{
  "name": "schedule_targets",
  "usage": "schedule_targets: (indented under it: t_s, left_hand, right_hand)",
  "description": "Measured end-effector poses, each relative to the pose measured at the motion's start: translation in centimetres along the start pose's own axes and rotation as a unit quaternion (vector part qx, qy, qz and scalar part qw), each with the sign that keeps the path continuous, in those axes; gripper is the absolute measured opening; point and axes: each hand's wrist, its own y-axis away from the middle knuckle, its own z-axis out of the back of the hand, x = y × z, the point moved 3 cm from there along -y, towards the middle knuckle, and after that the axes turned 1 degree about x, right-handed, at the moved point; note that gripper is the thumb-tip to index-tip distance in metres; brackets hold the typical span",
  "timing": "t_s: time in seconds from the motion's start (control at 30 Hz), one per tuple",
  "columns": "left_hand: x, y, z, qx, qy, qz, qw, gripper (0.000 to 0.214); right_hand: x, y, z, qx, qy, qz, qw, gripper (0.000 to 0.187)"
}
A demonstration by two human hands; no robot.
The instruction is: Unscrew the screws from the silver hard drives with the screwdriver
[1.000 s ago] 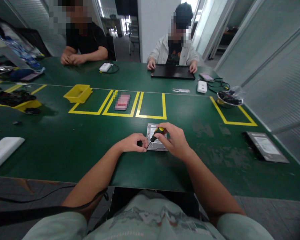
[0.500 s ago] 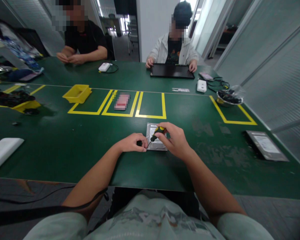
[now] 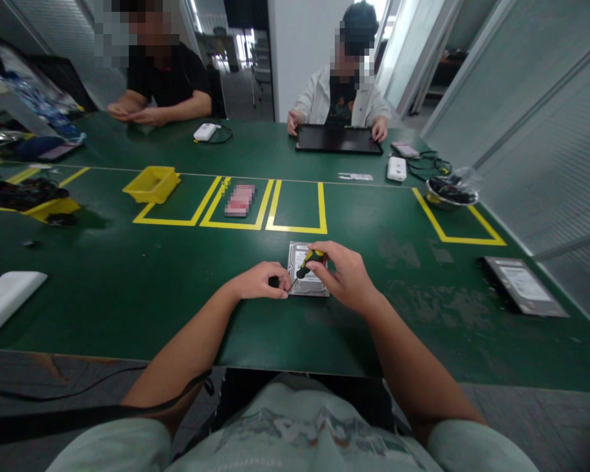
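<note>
A silver hard drive [image 3: 305, 283] lies flat on the green table [image 3: 128, 282] in front of me. My right hand [image 3: 341, 275] is closed round a small black and yellow screwdriver [image 3: 309, 262], whose tip points down at the drive's near left corner. My left hand [image 3: 260, 280] rests curled on the table against the drive's left edge, its fingers pinched on a small dark thing I cannot name.
A second hard drive [image 3: 524, 286] lies at the right. Yellow tape boxes [image 3: 295, 228] mark the middle of the table, with a yellow bin [image 3: 152, 183] and a pink item [image 3: 240, 198]. A white device [image 3: 7, 298] is at the left edge. Two people sit across, one at a laptop [image 3: 338, 140].
My right hand has turned slightly on the screwdriver handle. The drive and my left hand stay put.
</note>
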Motion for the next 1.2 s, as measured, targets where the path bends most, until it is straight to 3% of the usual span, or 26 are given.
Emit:
schedule_targets:
  t_s: [0.8, 1.2]
  left_hand:
    - [-0.16, -0.05, 0.06, 0.005, 0.007, 0.006, 1.000, 0.015]
    - [-0.05, -0.08, -0.02, 0.003, 0.004, 0.006, 1.000, 0.014]
  right_hand:
    - [-0.03, -0.02, 0.10, 0.017, -0.029, -0.003, 0.999, 0.022]
    - [-0.46, 0.07, 0.13, -0.012, -0.037, -0.032, 0.999, 0.023]
